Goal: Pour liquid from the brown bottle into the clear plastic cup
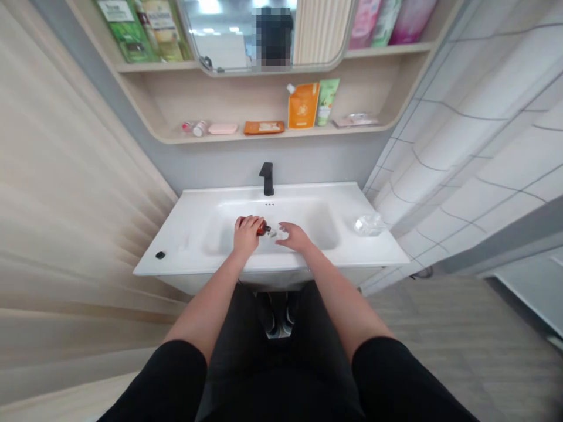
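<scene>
My left hand (246,235) is wrapped round a reddish-brown bottle (261,228) over the white sink basin (323,225). The bottle lies tilted on its side, its dark neck pointing right; the hand hides most of its body. Facing that neck, my right hand (294,236) has its thumb and fingers curved round a small clear container (280,233), whose exact kind is too small to tell. The bottle's neck is close to the clear piece; whether they touch I cannot tell. A small black cap (160,255) lies on the left of the counter.
A black faucet (267,179) stands behind the basin. Clear crumpled-looking plastic (369,224) sits on the right of the counter. The shelf (220,139) above holds an orange pouch (303,105), a green tube (326,101) and several small items. Beige curtain folds (88,176) hang at left.
</scene>
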{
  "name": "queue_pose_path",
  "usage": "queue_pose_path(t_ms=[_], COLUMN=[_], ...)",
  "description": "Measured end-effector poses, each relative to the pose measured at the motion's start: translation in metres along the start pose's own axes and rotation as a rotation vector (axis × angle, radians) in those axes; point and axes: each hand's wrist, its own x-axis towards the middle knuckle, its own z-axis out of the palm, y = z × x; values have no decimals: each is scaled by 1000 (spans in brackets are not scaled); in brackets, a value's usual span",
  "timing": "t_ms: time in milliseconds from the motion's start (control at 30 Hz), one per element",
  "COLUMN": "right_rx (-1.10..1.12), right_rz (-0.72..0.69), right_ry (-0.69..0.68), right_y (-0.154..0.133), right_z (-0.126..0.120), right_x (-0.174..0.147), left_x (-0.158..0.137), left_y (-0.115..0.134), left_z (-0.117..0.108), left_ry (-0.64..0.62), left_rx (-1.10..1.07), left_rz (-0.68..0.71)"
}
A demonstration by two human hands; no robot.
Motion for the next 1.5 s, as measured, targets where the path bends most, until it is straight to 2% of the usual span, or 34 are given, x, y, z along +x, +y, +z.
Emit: queue_pose_path(t_ms=[300, 767, 1500], right_rx=[-22, -39, -60], right_rz=[9, -5, -10], right_ry=[-24, -14, -17], right_y=[-3, -5, -7], right_z=[-1, -2, -4], right_x=[0, -1, -1], left_x=[0, 0, -1], left_y=[7, 6, 13], left_z=[-9, -6, -13], left_ry=[-33, -5, -21], left_rx=[1, 8, 18], left_rz=[-23, 18, -7])
